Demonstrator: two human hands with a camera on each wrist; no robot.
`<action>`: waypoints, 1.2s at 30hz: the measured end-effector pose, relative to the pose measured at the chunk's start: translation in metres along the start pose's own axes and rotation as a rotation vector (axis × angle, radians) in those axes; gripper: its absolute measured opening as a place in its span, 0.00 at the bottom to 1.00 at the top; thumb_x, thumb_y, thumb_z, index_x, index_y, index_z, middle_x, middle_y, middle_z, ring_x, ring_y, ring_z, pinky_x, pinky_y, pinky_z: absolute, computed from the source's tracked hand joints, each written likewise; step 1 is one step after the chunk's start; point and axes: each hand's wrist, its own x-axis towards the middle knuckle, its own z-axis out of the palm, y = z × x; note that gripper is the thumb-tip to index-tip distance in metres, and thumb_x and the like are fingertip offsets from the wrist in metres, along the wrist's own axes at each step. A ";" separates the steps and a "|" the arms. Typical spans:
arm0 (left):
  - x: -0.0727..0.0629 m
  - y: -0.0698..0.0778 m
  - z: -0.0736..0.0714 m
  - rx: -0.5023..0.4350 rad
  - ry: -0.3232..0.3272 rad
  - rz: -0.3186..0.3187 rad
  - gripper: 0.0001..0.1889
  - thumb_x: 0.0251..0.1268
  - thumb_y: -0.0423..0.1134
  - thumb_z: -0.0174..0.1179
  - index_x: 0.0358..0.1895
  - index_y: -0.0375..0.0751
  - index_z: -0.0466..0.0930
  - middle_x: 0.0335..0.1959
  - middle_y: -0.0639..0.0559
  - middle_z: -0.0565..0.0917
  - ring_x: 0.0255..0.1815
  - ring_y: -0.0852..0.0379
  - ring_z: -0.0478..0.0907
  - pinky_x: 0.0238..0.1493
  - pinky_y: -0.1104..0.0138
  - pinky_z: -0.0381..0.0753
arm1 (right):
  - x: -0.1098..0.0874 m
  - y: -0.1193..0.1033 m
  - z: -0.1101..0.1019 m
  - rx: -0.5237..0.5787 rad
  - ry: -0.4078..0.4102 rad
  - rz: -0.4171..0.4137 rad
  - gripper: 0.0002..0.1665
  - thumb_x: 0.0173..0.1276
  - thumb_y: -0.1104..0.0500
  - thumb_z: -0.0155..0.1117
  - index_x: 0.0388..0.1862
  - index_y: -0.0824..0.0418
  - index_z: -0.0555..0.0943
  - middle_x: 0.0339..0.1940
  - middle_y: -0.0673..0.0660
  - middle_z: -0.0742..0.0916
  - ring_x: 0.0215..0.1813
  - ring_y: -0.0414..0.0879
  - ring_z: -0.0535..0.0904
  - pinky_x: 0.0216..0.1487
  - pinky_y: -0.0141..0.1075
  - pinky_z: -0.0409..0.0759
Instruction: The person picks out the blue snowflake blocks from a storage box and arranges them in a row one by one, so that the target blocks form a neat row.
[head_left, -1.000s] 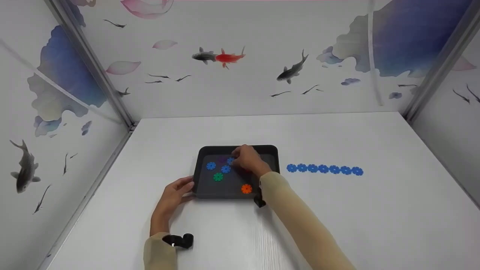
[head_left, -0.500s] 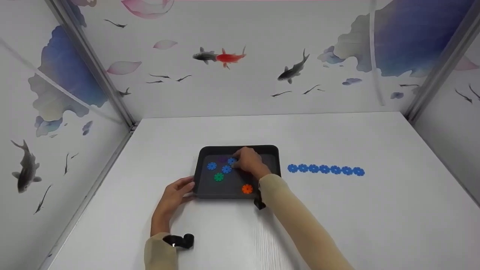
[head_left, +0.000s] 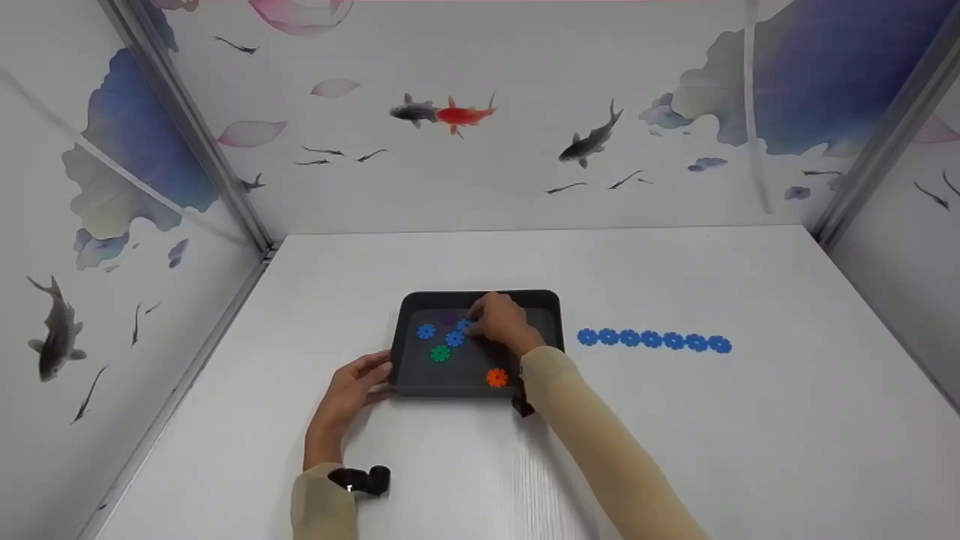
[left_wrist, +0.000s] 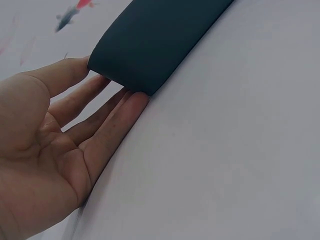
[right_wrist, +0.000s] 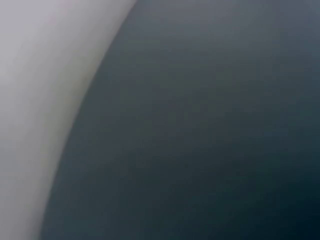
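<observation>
Mid-frame, your right hand partly hides a blue disc in the dark tray; whether those fingers pinch it you cannot tell, the right wrist view being blurred. Your left hand rests loosely extended fingers against the tray's left side. A purple piece barely shows near its upper edge.

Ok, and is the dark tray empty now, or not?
Not empty: the head view shows blue discs, a green disc and an orange disc lying in the dark tray.
</observation>
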 end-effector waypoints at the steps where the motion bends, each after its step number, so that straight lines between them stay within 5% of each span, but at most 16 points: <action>1: 0.000 0.000 0.000 0.002 -0.001 0.002 0.23 0.74 0.38 0.58 0.69 0.36 0.73 0.66 0.36 0.76 0.65 0.45 0.77 0.60 0.56 0.85 | 0.000 0.000 0.000 -0.008 0.004 -0.007 0.19 0.63 0.54 0.75 0.52 0.58 0.88 0.53 0.56 0.89 0.54 0.52 0.84 0.66 0.52 0.79; 14: 0.001 0.000 0.000 0.010 0.001 0.001 0.23 0.74 0.38 0.58 0.68 0.37 0.73 0.66 0.37 0.77 0.65 0.44 0.77 0.61 0.56 0.84 | 0.000 -0.001 -0.003 -0.070 -0.016 -0.016 0.21 0.62 0.53 0.74 0.51 0.62 0.87 0.53 0.58 0.89 0.50 0.52 0.84 0.65 0.50 0.81; 36: 0.001 0.000 0.000 0.001 0.007 -0.003 0.23 0.73 0.38 0.59 0.68 0.35 0.73 0.65 0.36 0.78 0.61 0.48 0.79 0.60 0.56 0.85 | -0.002 -0.003 -0.011 -0.204 0.021 -0.152 0.20 0.62 0.51 0.72 0.49 0.61 0.88 0.47 0.57 0.89 0.47 0.50 0.81 0.58 0.46 0.84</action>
